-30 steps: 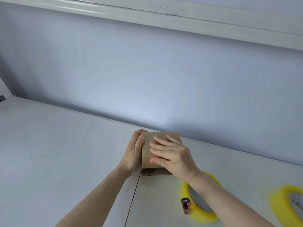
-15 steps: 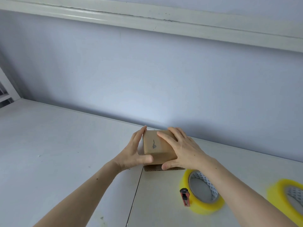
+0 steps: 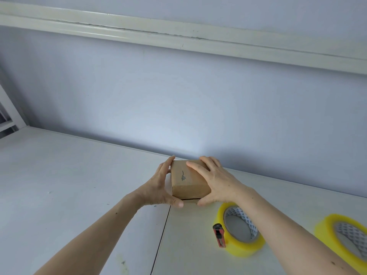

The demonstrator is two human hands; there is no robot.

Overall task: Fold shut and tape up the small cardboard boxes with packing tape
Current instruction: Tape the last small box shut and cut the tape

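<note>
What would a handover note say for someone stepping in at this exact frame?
Left hand and right hand grip the small cardboard box from either side, near the wall.
The box's faces in view look folded shut; whether tape is on it I cannot tell.
Two yellow tape rolls lie to the right, one beside a red cutter, the other at the frame edge.
Left: check the seams, tape any still bare.
</note>
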